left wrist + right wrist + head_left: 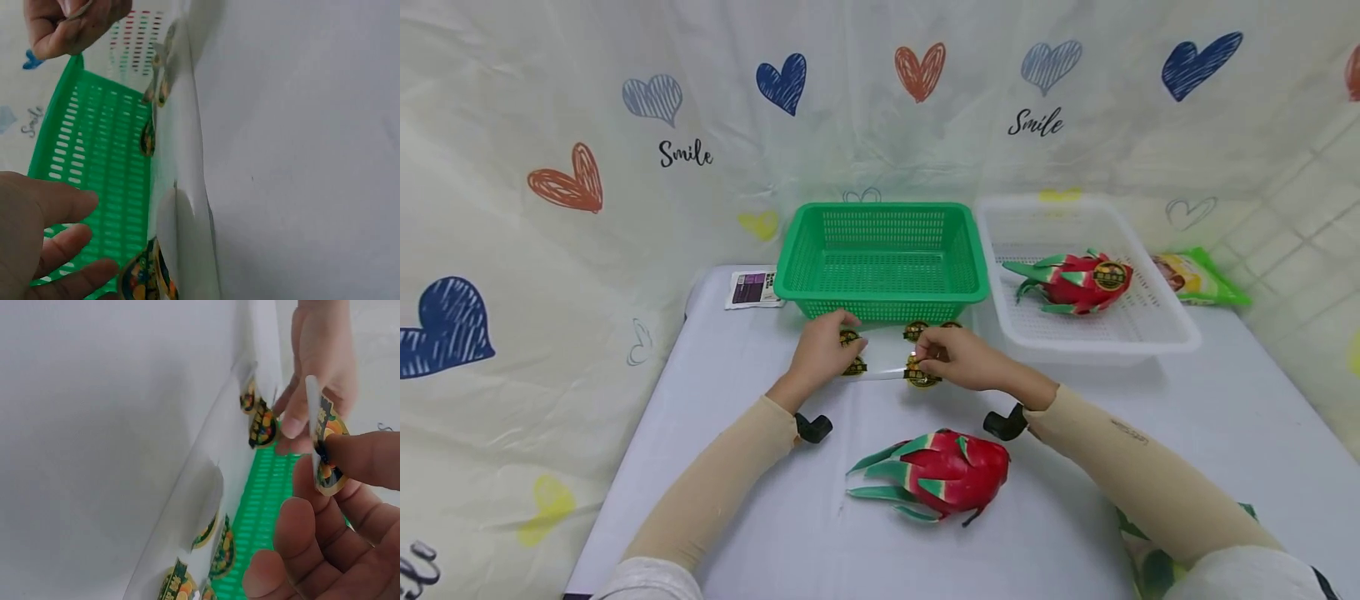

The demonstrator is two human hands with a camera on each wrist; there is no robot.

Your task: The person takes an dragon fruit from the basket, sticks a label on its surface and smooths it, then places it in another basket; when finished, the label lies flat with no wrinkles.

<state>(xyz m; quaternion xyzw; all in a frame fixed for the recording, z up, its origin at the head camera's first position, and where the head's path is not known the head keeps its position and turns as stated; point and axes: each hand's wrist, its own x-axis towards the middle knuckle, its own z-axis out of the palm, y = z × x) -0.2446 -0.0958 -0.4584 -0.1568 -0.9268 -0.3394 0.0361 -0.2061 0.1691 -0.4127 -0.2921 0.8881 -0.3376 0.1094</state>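
A white backing sheet [883, 354] bearing round black-and-gold stickers lies just in front of the green basket. My right hand [964, 358] pinches one round sticker [327, 482] between thumb and forefinger, lifted off the sheet, as the right wrist view shows. At the sheet's left end, my left hand [824, 350] stays close over the stickers, its thumb and fingers spread apart in the left wrist view. A red dragon fruit [955, 473] with green-tipped scales lies on the table nearer to me, below both hands.
The green basket [880, 297] stands behind the sheet. Right of it, a white basket [1093, 343] holds another dragon fruit [1067, 287] with a round sticker on it. A small printed packet [748, 288] lies left; a green-yellow bag [1210, 277] lies far right. Another packet [1153, 562] shows beneath my right arm.
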